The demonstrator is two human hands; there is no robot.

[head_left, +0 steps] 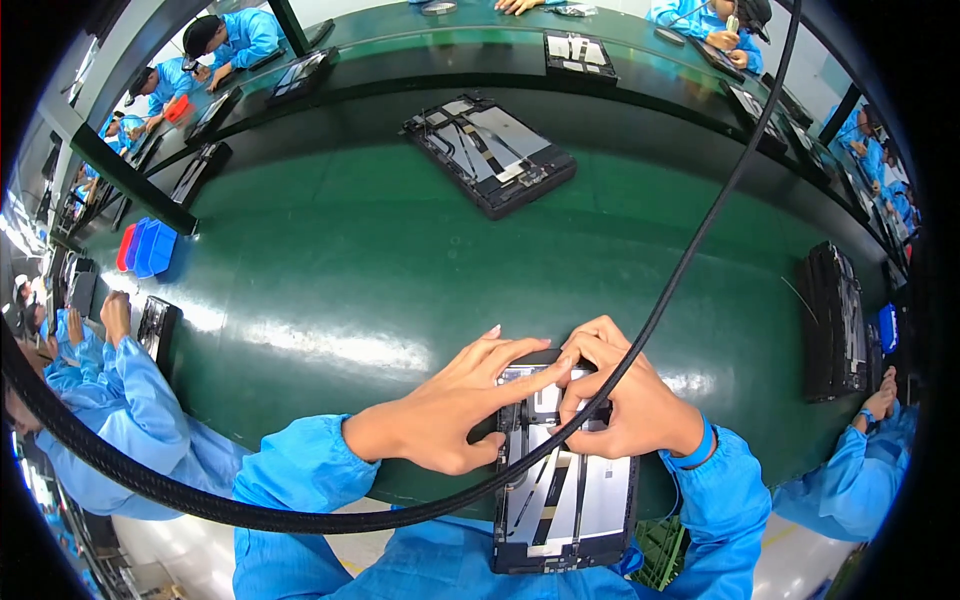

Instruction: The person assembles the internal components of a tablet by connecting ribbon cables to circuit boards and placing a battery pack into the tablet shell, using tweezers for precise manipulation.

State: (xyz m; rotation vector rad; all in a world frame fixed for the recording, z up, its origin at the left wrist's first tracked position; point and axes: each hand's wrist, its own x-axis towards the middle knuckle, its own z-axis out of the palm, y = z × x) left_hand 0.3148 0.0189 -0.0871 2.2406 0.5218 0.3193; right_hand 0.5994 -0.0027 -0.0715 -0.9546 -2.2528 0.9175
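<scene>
Spread wide, the left hand (440, 410) lays its thumb and fingers apart over the upper end of a flat, black-framed tablet-like device with a silver inner panel (610, 505). Beside it, the bare right hand (640, 395) bends its fingers in over the same end; I cannot tell whether they pinch anything, since the knuckles hide the tips.

From the head view, that device sits upright to the person, close against the body, its lower end seemingly reaching past the near edge of the glossy green tabletop (330, 260). As I judge it, the opening-up is done: its dark strips and silver panel lie exposed. Attention is on the upper end, and whether anything there remains loose is covered by the fingers.

As for room, green surface stretches from the hands to a second opened black device (490, 150), lying askew well ahead. A blue plastic bin (153, 247) stands far left, and an upright dark device (838, 320) stands well off to the right. One thick black cable (690, 255) slants across the view, in front of the right fingers.
</scene>
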